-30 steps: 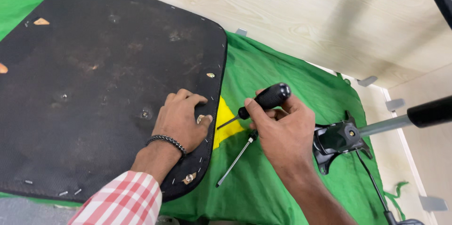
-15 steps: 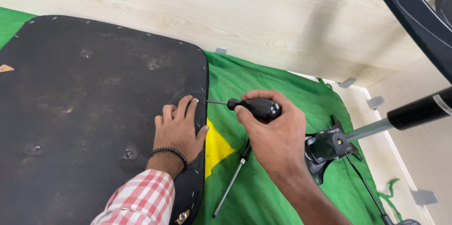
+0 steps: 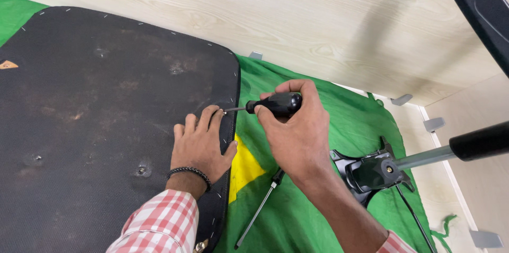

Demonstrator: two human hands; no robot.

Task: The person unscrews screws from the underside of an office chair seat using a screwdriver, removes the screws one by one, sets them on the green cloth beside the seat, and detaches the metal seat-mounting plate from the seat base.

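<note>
Screwdriver (image 3: 273,104) tip now nearer the coarse-woven black panel (image 3: 95,120); right hand (image 3: 294,128) clenched round its handle, left hand (image 3: 200,144) flat, released.

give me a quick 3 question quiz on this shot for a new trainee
1. True or false: the left hand lies flat on the black seat panel.
2. What does the right hand hold?
A. a hammer
B. a black-handled screwdriver
C. pliers
3. Fill in: a second, long screwdriver lies loose on the ____ cloth.

Key
1. True: it rests near the panel's right edge, beside the tool's tip.
2. B: the shaft points left, toward the panel's stapled edge by the left fingertips.
3. Green: it lies partly under the right forearm, apart from the black metal bracket.
</note>
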